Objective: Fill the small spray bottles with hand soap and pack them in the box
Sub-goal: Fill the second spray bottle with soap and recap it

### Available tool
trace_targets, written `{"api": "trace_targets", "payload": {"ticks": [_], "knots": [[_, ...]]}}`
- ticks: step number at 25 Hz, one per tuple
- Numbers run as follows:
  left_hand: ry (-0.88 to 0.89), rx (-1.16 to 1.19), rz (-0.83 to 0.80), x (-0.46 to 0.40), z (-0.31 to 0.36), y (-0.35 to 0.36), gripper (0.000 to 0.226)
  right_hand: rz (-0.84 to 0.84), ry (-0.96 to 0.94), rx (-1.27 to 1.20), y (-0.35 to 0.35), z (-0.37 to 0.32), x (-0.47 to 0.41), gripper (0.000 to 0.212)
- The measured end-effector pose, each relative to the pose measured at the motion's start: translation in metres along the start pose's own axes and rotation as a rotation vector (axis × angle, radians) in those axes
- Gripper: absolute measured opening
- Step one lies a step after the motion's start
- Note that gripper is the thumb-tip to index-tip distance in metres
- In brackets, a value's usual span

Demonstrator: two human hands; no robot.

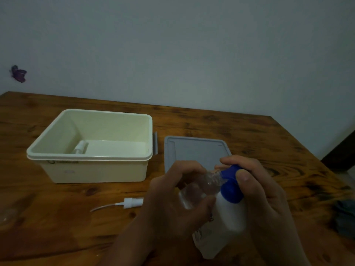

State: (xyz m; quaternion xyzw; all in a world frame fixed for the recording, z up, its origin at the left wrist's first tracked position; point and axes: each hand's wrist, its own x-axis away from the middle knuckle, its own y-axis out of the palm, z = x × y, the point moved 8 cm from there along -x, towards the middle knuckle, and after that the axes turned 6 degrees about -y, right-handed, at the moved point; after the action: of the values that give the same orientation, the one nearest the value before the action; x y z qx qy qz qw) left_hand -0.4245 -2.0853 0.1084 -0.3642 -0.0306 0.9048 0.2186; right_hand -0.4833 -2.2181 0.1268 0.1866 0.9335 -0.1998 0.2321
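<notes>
While left hand (172,196) grips clear spray bottle (199,189) over counter (57,217), right hand (269,192) clenches soap bottle (224,217); I judge plastic light, slick, squeezable: hold mid-body

Home: wooden table (211,123), butterfly sticker (18,74).

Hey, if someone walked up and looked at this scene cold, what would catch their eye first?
Probably the two hands near the front: the left hand grips a small clear bottle, and the right hand tips a white soap bottle with a blue pump top at its mouth. Next, the open cream box at the left, holding one small spray bottle, with its grey lid lying flat to its right. A loose spray head lies on the wooden table.
</notes>
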Motion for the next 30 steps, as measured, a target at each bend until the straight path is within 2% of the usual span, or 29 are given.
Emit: {"api": "trace_targets", "payload": {"ticks": [8,17,23,30], "knots": [[-0.008,-0.029,-0.010,0.000,-0.001,0.004,0.036,-0.021,0.032,0.010,0.000,0.002,-0.002,0.031],[-0.124,0.011,0.009,0.007,-0.005,0.007,0.029,-0.029,0.054,-0.009,0.001,-0.002,-0.001,0.020],[-0.193,0.046,-0.011,0.010,-0.001,0.006,0.029,-0.042,0.092,-0.040,0.002,-0.006,0.000,0.024],[-0.267,0.141,0.052,0.021,0.006,-0.012,0.034,-0.059,0.001,0.185,-0.008,-0.024,-0.003,0.021]]}}
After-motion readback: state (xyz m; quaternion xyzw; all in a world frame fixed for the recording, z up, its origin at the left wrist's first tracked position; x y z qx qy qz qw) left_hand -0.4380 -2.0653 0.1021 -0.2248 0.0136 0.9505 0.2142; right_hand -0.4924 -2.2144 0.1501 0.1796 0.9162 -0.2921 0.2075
